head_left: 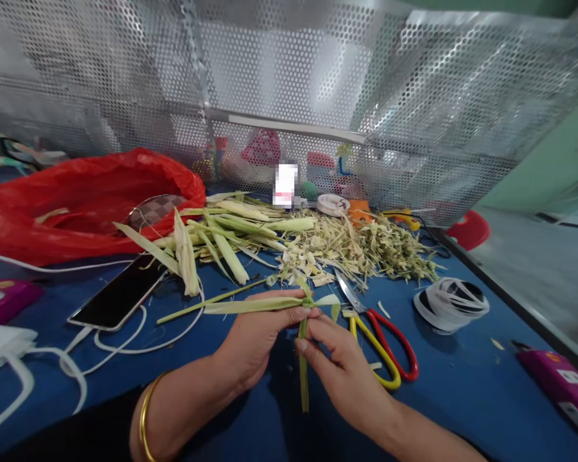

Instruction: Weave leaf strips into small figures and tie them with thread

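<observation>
Several strips of pale green corn husk (255,305) cross at a small folded knot held between my hands. My left hand (257,333) pinches the knot from the left, with one long strip lying over its fingers and pointing left. From the right, my right hand (334,356) closes thumb and fingers on the strip that hangs down towards me. A short, wider end sticks out to the right of the knot. Scissors (385,343) with one red and one yellow handle lie partly open just beyond my right hand. A thin green stalk (212,299) lies behind my left hand.
Whole husks (231,244) and a heap of shredded husk (337,247) lie at the back. A red plastic bag (101,186) and a cabled phone (120,292) are left; a white ribbon roll (450,305) and purple power strip (559,388) are right. A perforated metal panel (289,70) stands behind.
</observation>
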The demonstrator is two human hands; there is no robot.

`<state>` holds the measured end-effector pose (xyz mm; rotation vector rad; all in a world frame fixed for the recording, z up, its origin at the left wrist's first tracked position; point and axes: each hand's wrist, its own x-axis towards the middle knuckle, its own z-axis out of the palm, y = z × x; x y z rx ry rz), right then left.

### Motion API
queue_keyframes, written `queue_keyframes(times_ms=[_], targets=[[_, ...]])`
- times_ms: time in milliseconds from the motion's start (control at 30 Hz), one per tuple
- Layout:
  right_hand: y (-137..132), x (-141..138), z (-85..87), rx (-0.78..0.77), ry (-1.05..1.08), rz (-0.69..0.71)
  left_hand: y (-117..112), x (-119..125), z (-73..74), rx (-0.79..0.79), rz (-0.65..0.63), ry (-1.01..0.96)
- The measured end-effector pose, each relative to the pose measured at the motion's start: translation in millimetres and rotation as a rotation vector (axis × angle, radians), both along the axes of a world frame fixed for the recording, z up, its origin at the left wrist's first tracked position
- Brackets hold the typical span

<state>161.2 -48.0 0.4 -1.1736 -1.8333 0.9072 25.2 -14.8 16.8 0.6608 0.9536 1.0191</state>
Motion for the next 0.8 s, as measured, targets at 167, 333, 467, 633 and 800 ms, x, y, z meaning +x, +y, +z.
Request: queue_keyframes(times_ms=[167, 333, 467, 633, 800], targets=[[0, 1, 2.2, 0.061, -0.05, 0.035, 2, 0, 3.0, -0.03, 0.004, -0.018], [-3, 13, 9.8, 0.4, -0.165, -0.212, 9, -7, 10.1, -0.034, -0.076, -0.046], [5, 23, 15.1, 0.49, -0.293, -0.411, 10, -12, 11.1, -0.041, -0.162, -0.04], [12, 20, 10.4, 0.224, -0.248, -0.214, 8, -11, 5.3, 0.024, -0.208, 0.087], [7, 17, 10.3, 0.31, -0.291, -0.164, 7, -9, -2.4, 0.128, -0.26, 0.203]])
